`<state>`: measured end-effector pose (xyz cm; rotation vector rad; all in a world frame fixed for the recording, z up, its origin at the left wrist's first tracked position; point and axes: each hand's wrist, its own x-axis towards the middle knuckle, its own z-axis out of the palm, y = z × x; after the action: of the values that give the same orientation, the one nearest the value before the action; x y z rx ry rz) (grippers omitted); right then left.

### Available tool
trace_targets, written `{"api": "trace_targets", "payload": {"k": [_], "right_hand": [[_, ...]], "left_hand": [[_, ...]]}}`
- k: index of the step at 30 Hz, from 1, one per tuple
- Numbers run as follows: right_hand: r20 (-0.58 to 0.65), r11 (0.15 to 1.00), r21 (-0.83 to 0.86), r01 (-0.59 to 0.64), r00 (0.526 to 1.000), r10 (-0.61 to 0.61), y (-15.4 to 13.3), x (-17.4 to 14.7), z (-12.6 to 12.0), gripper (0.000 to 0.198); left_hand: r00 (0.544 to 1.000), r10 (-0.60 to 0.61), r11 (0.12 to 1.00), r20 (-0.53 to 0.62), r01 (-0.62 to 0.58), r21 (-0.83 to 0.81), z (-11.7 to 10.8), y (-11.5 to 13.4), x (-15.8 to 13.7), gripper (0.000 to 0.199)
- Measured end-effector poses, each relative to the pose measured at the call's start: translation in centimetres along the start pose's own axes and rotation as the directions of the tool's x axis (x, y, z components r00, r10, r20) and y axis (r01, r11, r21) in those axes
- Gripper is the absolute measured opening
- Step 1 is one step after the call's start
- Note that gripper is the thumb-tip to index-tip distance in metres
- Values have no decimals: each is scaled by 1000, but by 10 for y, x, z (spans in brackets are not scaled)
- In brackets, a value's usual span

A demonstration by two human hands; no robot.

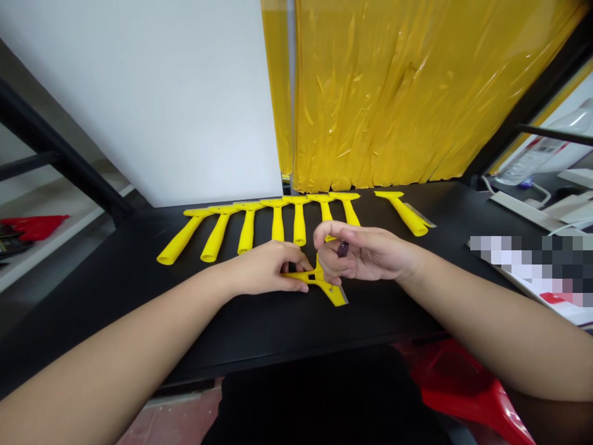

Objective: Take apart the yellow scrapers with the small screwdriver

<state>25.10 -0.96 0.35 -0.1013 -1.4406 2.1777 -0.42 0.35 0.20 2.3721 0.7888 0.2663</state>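
Observation:
My left hand [273, 269] is closed around the handle of a yellow scraper [337, 295], just above the black table. The scraper's head points right, and a thin metal blade edge and a small screw show on it. Over that head, my right hand [365, 252] is curled, its fingers closed on a small dark tool [343, 249]. Only the tool's dark end shows, so I cannot make out its kind. Behind my hands, several more yellow scrapers [248, 227] lie in a row, heads toward the back. One scraper [407, 213] rests apart on the right with a loose-looking blade [420, 215] beside it.
A white panel [162, 93] and yellow plastic sheeting [393, 93] stand along the back of the black table [259, 334]. At right are a plastic bottle [542, 148] and a partly blurred printed item [537, 272]. A red stool [467, 383] stands below the front edge.

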Motion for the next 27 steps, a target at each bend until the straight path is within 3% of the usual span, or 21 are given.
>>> {"api": "trace_targets", "payload": {"k": [6,11,17,21,27], "right_hand": [[-13,1000,-19,16,1000,-16,0,1,-1,18],[35,1000,-13,11,999,-11,1,1,-3,37],[22,999,-31,-21,1000,22,-1,-2,0,27],[64,998,-39,44,997,-41,-1,-1,-4,39],[64,999,-30,-16,998,17,-1,0,-1,39]], "left_hand": [[1000,11,1000,10,-11,9,-1,2,0,25],[1000,-7,1000,13,7,10,-1,1,0,25],[1000,0,1000,11,0,16,0,1,1,24],[1000,-1,1000,25,1,15,-2,5,0,24],[1000,-8,1000,18,8,10,-2,4,-1,29]]}}
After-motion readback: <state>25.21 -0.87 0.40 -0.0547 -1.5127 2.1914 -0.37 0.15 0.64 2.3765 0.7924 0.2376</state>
